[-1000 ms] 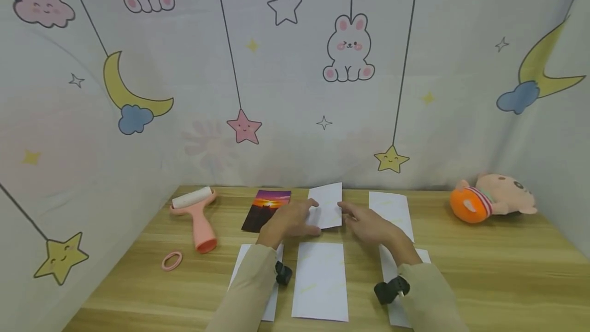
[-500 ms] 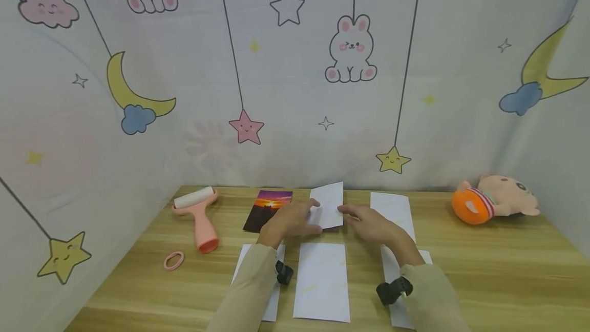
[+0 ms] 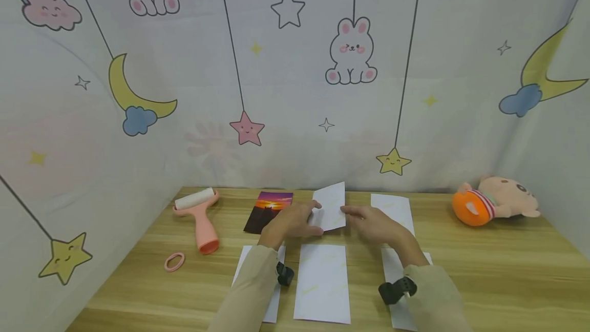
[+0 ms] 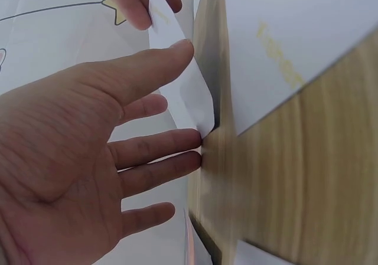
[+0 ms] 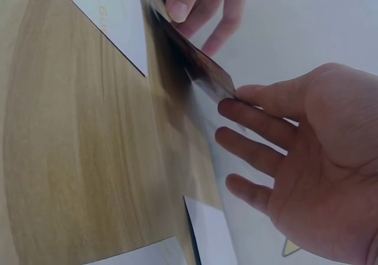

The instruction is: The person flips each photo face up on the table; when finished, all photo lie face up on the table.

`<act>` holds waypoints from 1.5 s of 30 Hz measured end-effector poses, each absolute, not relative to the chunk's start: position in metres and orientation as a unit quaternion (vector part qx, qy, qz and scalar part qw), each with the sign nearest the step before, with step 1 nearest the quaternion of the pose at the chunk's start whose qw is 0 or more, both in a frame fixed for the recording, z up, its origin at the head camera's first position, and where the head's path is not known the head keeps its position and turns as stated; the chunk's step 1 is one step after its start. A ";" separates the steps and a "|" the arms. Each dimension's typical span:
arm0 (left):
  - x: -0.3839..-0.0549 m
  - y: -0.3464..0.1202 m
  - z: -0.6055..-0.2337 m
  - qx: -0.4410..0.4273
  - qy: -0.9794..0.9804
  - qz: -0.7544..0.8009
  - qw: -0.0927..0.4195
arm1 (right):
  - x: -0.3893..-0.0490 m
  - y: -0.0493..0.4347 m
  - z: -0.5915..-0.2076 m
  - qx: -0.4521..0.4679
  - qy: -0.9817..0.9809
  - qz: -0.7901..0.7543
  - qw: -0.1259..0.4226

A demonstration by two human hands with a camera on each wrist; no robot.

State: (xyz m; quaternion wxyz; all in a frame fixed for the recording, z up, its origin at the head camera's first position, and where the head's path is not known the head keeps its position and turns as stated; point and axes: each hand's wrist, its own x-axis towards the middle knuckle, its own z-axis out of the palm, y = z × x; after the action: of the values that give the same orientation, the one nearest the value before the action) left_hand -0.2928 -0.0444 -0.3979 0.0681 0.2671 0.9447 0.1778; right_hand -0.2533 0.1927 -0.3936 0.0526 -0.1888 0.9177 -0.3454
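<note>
A photo print (image 3: 332,208) is tilted up off the table at the back, its white back towards the head camera. In the right wrist view the dark picture side of this print (image 5: 204,70) shows. My left hand (image 3: 289,220) holds its left edge between thumb and fingers. At the right edge, my right hand (image 3: 374,225) pinches it between thumb and index finger, the other fingers spread apart. To the left lies a sunset photo (image 3: 262,214), face up and partly covered by my left hand. A face-down print (image 3: 321,283) lies in front of the hands.
More face-down prints lie at back right (image 3: 392,209), under the left forearm (image 3: 272,306) and under the right forearm (image 3: 392,270). A pink lint roller (image 3: 203,227) and pink ring (image 3: 174,262) lie left. A plush toy (image 3: 493,201) lies far right. A patterned cloth (image 3: 295,96) hangs behind.
Both hands keep hold of the raised print with almost no movement. The head view has shifted slightly.
</note>
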 end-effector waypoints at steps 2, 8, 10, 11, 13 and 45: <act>-0.293 -0.044 -0.398 0.268 0.942 0.187 0.072 | -0.254 0.195 -0.393 -0.194 0.917 -0.345 0.048; -0.292 -0.046 -0.396 0.272 0.937 0.203 0.080 | -0.253 0.201 -0.389 -0.202 0.909 -0.361 0.042; -0.292 -0.047 -0.396 0.274 0.936 0.205 0.080 | -0.253 0.205 -0.387 -0.204 0.904 -0.372 0.044; -0.292 -0.048 -0.396 0.277 0.935 0.205 0.079 | -0.253 0.206 -0.387 -0.206 0.901 -0.378 0.044; -0.293 -0.049 -0.396 0.282 0.934 0.206 0.077 | -0.253 0.210 -0.386 -0.209 0.897 -0.386 0.041; -0.293 -0.040 -0.384 0.369 0.845 0.370 0.114 | -0.239 0.208 -0.355 -0.226 0.874 -0.429 0.034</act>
State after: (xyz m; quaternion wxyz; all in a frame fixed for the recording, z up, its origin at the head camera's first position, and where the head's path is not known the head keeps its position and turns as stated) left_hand -0.2931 -0.0397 -0.3844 0.1142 0.3691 0.8449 0.3699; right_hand -0.2388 0.2084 -0.3547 0.0337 -0.2260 0.8737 -0.4295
